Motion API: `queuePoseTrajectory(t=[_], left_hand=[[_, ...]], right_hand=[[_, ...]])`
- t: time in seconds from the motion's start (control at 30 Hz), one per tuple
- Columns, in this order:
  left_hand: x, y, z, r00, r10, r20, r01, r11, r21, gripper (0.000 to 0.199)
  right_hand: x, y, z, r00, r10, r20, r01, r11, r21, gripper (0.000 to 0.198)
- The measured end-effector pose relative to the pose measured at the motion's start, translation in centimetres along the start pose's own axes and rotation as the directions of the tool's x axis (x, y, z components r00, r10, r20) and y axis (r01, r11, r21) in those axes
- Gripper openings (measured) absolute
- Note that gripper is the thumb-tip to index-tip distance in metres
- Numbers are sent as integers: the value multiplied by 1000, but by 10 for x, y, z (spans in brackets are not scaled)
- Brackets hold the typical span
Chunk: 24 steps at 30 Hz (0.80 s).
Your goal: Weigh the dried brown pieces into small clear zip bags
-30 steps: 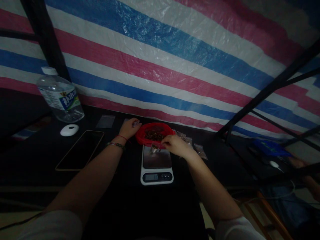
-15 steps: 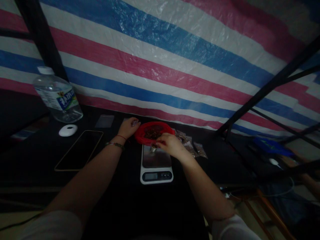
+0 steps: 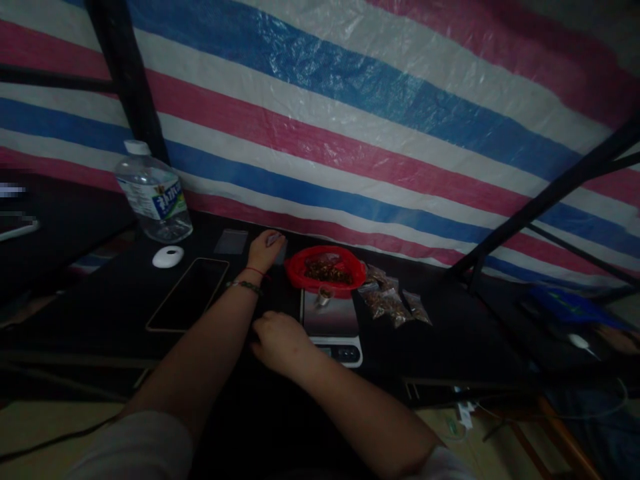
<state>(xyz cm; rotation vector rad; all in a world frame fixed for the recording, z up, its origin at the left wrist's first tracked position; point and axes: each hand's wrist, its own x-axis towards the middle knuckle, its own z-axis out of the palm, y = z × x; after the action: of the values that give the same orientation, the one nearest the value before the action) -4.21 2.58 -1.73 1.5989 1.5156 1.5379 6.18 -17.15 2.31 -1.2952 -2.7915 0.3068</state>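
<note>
My left hand [image 3: 264, 251] is at the back of the black table, its fingers closed on a small clear plastic bag [image 3: 273, 239]. My right hand [image 3: 281, 341] hovers with curled fingers over the left edge of a white kitchen scale [image 3: 330, 323]; whatever it may hold is hidden, and it covers part of the display. A small cup [image 3: 325, 297] with brown bits stands on the scale's metal plate. Behind the scale lies a red plastic bag or basin [image 3: 295, 273] with a heap of brown pieces [image 3: 327, 272]. Several filled zip bags [image 3: 383, 300] lie to its right.
A phone [image 3: 189, 293], a white rounded case [image 3: 168, 257] and a flat clear bag [image 3: 231, 241] lie on the left. Beside them stands a large clear bottle [image 3: 155, 197]. Black frame poles [image 3: 545, 190] and a striped tarp [image 3: 320, 133] rise behind. A blue item [image 3: 565, 307] lies far right.
My right hand has left the cup on the scale and come left and toward me. The left hand keeps its place by the red bag. The whole view has shifted, moving things rightward.
</note>
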Motion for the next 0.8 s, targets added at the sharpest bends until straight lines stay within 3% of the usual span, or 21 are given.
queuePoseTrajectory(t=[0.1,0.2,0.27,0.33,0.4,0.53,0.67,0.8], left_hand=[[0,0,-1,1000,-4,19,5,1000,-10,39],[-2,3,-2,1000,-6,24,7,1000,-2,39],[-3,6,-2,1000,-8,24,8,1000,1,38],[-4,8,-2,1000,2,21,-2,1000,0,36],[-4,10,-1,1000,9,23,-9,1000,3,36],[-4,10,2,999,-13,47,14,1000,-14,42],[-7,12,3,995,-5,102,7,1000,-19,49],[-11,20,1,982,19,190,-33,997,70,56]], right_hand=[[0,4,-2,1000,-12,14,12,1000,19,19],[-15,25,-31,996,41,-85,-34,995,90,16],[-30,49,-55,955,175,-240,-141,978,153,14],[-44,75,-72,874,277,-399,-216,957,191,13],[-52,96,-78,841,296,-453,-226,953,203,11],[-53,120,-74,897,211,-388,-147,971,188,13],[-36,146,-82,870,195,-453,-118,974,192,18],[-2,178,-90,949,68,-307,-30,992,126,22]])
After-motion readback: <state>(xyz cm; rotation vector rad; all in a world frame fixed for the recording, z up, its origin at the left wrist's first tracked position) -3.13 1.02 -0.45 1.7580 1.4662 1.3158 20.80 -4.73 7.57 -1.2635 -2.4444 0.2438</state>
